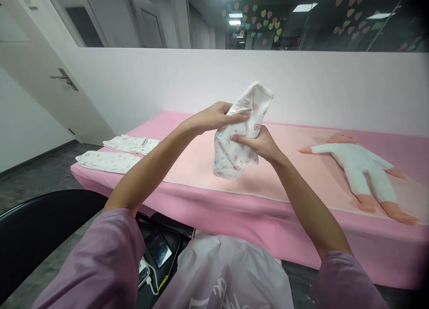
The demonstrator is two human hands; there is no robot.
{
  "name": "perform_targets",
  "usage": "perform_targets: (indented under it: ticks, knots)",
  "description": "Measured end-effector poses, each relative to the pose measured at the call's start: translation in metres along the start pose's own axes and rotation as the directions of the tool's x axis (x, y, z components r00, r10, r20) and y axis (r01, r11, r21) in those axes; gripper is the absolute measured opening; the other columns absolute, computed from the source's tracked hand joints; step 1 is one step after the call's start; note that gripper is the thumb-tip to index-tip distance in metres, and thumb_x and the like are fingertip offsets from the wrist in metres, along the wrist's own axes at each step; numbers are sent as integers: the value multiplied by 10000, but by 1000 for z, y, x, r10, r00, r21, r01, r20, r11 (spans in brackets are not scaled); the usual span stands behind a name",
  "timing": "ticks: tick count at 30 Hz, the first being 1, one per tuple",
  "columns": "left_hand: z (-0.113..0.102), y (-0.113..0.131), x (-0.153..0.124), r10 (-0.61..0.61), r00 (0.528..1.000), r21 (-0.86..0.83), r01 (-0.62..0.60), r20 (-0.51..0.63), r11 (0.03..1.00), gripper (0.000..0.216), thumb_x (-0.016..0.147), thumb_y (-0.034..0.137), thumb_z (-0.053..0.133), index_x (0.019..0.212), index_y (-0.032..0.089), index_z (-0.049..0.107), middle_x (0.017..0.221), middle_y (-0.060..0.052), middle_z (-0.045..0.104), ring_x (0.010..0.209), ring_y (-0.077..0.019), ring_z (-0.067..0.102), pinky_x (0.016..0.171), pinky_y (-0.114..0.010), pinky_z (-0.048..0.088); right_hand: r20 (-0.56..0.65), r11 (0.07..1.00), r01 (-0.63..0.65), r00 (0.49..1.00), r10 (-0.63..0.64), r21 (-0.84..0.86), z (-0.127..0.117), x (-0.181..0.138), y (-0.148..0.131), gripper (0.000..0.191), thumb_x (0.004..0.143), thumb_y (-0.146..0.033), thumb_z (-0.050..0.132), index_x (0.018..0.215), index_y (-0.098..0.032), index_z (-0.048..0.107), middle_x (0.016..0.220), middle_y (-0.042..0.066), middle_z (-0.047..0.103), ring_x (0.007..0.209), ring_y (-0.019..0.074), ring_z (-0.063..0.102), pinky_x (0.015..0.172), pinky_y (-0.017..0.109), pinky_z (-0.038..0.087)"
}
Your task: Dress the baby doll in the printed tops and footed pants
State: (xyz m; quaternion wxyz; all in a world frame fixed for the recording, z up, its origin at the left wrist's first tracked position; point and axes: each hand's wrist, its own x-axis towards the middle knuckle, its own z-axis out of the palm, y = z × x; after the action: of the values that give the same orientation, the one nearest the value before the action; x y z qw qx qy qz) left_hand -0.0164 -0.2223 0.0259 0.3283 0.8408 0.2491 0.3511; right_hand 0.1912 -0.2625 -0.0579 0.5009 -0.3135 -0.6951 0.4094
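I hold a small white baby garment with a pink print up in the air above the pink padded table. My left hand pinches its upper part, fingers closed over the cloth. My right hand grips the lower part from the right, fingers wrapped round the fabric. The cloth hangs bunched between both hands. A baby doll in a white suit lies on its back on the table at the right, apart from both hands.
Two folded printed garments, one behind the other, lie at the table's left end. A black chair stands at lower left. A phone with a white cable rests below my left arm. A white wall runs behind the table.
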Motion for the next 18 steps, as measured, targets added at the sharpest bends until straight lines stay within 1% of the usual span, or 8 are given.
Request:
perform_targets:
  ticks: [2,5,6,7,9,12,15,18]
  knots:
    - [-2,-5,-7,-30,999,-49,28,-36,998,371,920,541,796,1007,180,791,934,-106,767,982,-302,758,850,-434,618,-6,1000,-16,1000,16,-9,2,-1,11,581,778,-535,937,1238,-236,746,1299,107,775,1234,363,736,1072,554,617]
    - [-9,-18,-17,-41,990,-162,20,-131,987,460,957,605,738,1130,180,755,1037,-118,777,1077,-326,760,912,-466,626,-79,997,-51,995,55,57,4,1,35,852,698,-469,1003,1417,-293,581,1382,88,733,1275,333,718,1090,535,610]
    - [-13,-24,-20,-46,985,-196,13,-164,981,486,963,619,724,1181,185,737,1075,-119,778,1116,-332,756,934,-472,627,-86,992,-79,992,88,95,5,3,44,924,669,-450,1021,1446,-307,541,1405,84,721,1290,322,711,1098,528,606]
    - [-18,-31,-23,-56,981,-220,13,-188,975,507,969,629,712,1223,191,721,1108,-119,778,1147,-334,752,954,-475,629,-66,983,-117,990,127,139,7,7,52,955,651,-434,1030,1454,-309,530,1426,84,711,1306,314,702,1113,520,597]
    - [-28,-46,-30,-91,971,-238,36,-221,971,525,979,635,693,1271,198,700,1150,-119,777,1175,-329,750,979,-471,633,42,949,-202,979,197,244,15,16,69,892,674,-428,1015,1438,-285,577,1465,96,696,1347,310,678,1153,505,569]
    - [-48,-72,-45,-182,943,-233,118,-279,965,526,988,620,687,1295,194,694,1161,-124,779,1176,-326,755,996,-470,638,217,844,-337,939,268,416,41,30,95,659,790,-464,933,1355,-232,685,1442,110,721,1335,311,687,1165,474,562]
    - [-75,-103,-72,-319,894,-281,233,-315,931,505,994,573,699,1324,190,692,1165,-141,782,1203,-338,744,1019,-486,632,299,727,-446,894,334,523,82,41,120,529,856,-457,880,1299,-215,720,1375,101,762,1262,287,731,1137,437,587]
    - [-111,-133,-114,-478,823,-364,363,-305,858,442,986,452,741,1338,190,687,1220,-131,777,1216,-323,740,1033,-477,629,361,670,-555,831,423,493,130,55,137,447,893,-447,850,1240,-190,736,1276,111,800,1156,274,774,1074,421,624]
